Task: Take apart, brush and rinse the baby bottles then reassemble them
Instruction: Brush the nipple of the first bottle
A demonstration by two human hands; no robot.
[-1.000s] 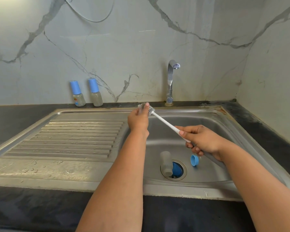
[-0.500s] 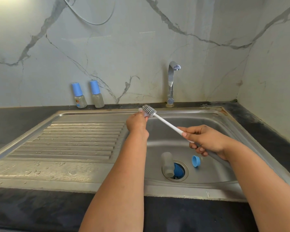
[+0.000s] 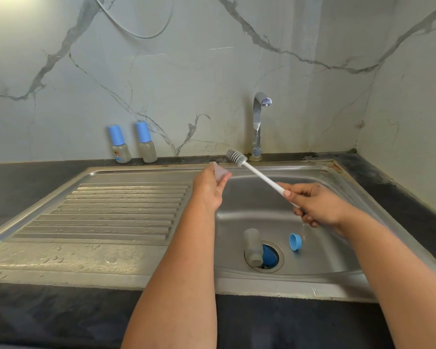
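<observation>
Above the sink basin point(image 3: 325, 195), the left hand point(image 3: 208, 191) pinches a small clear teat point(image 3: 220, 172) between curled fingers, while the right hand point(image 3: 317, 206) grips the white handle of a bottle brush point(image 3: 237, 158), its bristled head just beside the teat, apart from it. Below, an uncapped bottle point(image 3: 252, 245) lies over the drain point(image 3: 271, 255), a blue ring point(image 3: 295, 241) near it. Two capped bottles point(image 3: 120, 144) point(image 3: 146, 143) stand upright against the marble wall point(image 3: 186, 71), left of the tap point(image 3: 258, 122).

I see left hand point(image 3: 208, 190) pinching clear teat point(image 3: 220, 173) | right hand point(image 3: 317, 206) gripping brush point(image 3: 237, 158) handle, bristles just beside teat | bottle point(image 3: 252, 246), blue ring point(image 3: 295, 241) in sink point(image 3: 337, 268)
</observation>
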